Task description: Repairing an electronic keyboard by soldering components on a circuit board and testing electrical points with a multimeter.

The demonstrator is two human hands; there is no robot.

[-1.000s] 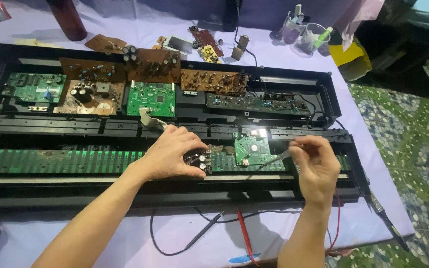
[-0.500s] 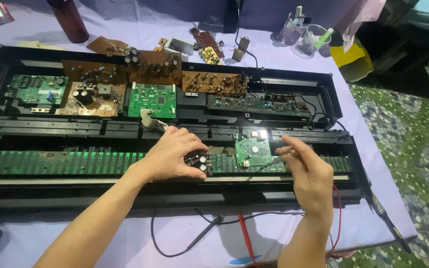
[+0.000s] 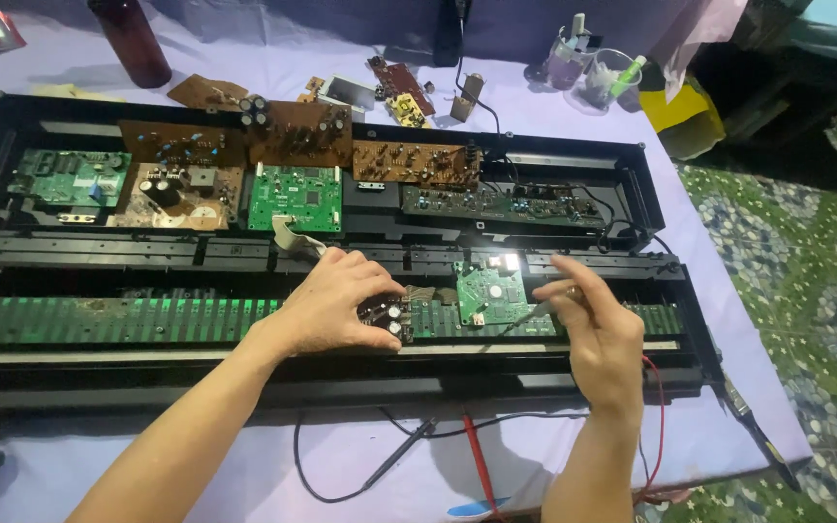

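Note:
A long black open keyboard chassis [image 3: 50,378] lies across the purple-covered table. My left hand [image 3: 336,302] rests on a small board with capacitors [image 3: 389,317] at the middle of the long green strip board [image 3: 128,320], fingers curled over it. My right hand [image 3: 598,334] pinches a thin probe [image 3: 535,312] whose tip points at a small green circuit board [image 3: 488,291] with a bright glare above it.
Brown and green circuit boards [image 3: 297,199] fill the chassis's back half. A dark bottle [image 3: 133,44], loose boards [image 3: 399,87] and clear cups [image 3: 612,77] stand behind. Red and black test leads [image 3: 477,465] trail off the front edge. A yellow item [image 3: 680,107] sits far right.
My right hand has shifted slightly left and up, bringing the probe tip closer to the small green board. My left hand stays on the capacitor board.

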